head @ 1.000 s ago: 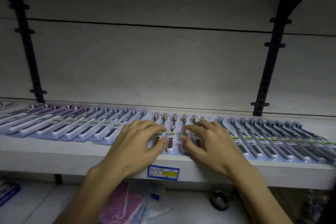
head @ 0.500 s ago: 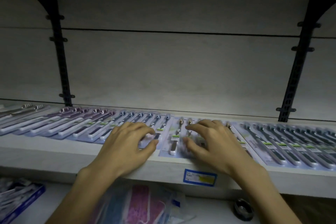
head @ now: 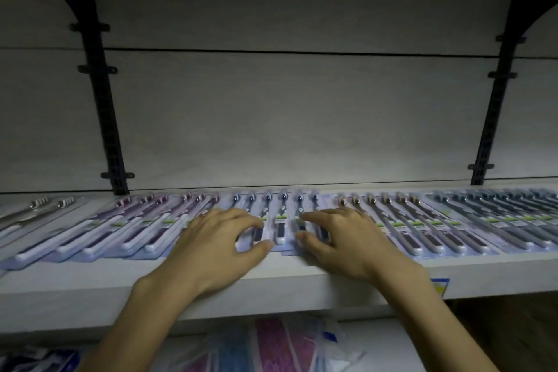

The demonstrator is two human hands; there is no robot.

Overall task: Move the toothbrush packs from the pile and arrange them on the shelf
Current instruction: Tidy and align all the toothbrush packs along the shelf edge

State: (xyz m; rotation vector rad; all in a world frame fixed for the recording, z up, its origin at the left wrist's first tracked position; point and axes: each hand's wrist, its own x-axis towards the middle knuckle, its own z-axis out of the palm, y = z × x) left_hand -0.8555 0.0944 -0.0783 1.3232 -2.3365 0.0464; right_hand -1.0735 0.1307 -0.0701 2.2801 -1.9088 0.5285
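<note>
Facing you is a pale back wall [head: 287, 118] of wood-grain panels, split by a dark horizontal seam and flanked by two black slotted uprights [head: 108, 118] whose curved brackets carry an upper board. Light is dim throughout.

Below it runs the shelf [head: 75, 290], a thick white board with a smooth matte front edge spanning the whole width; a blue and yellow price tag [head: 440, 285] shows on that edge near your right wrist.

Across the shelf lies one long row of toothbrush packs [head: 422, 226], flat glossy blister cards, overlapping side by side with brush heads toward the wall and white handles toward you. Purple-toned ones sit left, darker ones far right.

Under the shelf, a crumpled clear plastic bag [head: 271, 344] with pink and blue contents lies on a lower surface.

Your left hand [head: 211, 248] rests on the packs at the row's middle, fingers bent, thumb and fingertips pressing on a card rather than closing around it. Your right hand [head: 341, 238] lies just beside it, fingers spread and arched, tips on the neighbouring packs, grasping nothing.
</note>
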